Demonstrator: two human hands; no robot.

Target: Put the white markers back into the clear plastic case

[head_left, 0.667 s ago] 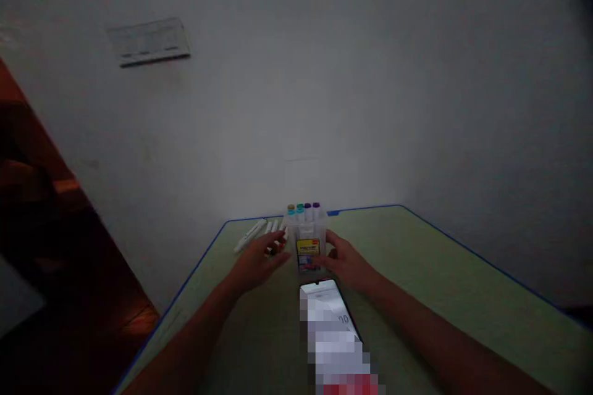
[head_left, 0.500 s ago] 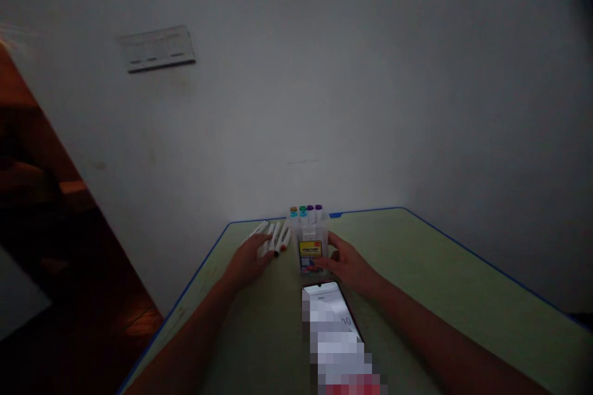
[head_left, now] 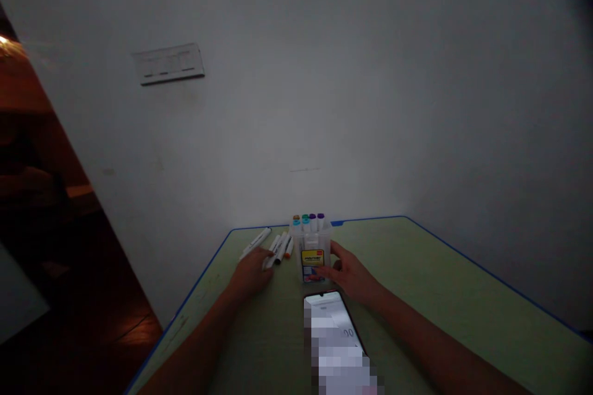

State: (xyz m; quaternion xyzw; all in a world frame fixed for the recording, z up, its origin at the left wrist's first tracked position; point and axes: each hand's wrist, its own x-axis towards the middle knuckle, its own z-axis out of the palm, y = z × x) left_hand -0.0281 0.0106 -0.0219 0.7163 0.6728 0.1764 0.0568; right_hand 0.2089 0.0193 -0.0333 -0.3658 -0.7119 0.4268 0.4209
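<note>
A clear plastic marker case (head_left: 299, 262) with a yellow and blue label stands upright on the table. Several markers (head_left: 313, 222) with brown, green, blue and purple ends stick up from it. My right hand (head_left: 353, 276) grips the case from its right side, thumb across the front. Left of the case, my left hand (head_left: 250, 274) has its fingers and thumb closed on a white marker (head_left: 273, 248). Beside that lie a black-tipped marker (head_left: 281, 248) and an orange-tipped marker (head_left: 290, 248). More white marker (head_left: 256, 242) bodies lie behind the left hand, partly hidden by it.
A phone (head_left: 330, 308) with a lit, partly blurred screen lies in front of the case. The pale green table (head_left: 417, 284) has a blue edge and meets a grey wall (head_left: 370, 105). A paper calendar-like sheet (head_left: 170, 64) hangs there. Leftward is a dark opening (head_left: 69, 247).
The view has tilted, so everything sits slightly lower in it. My left fingers have drawn together around a white marker, which has shifted apart from the one behind. My right hand stays on the case.
</note>
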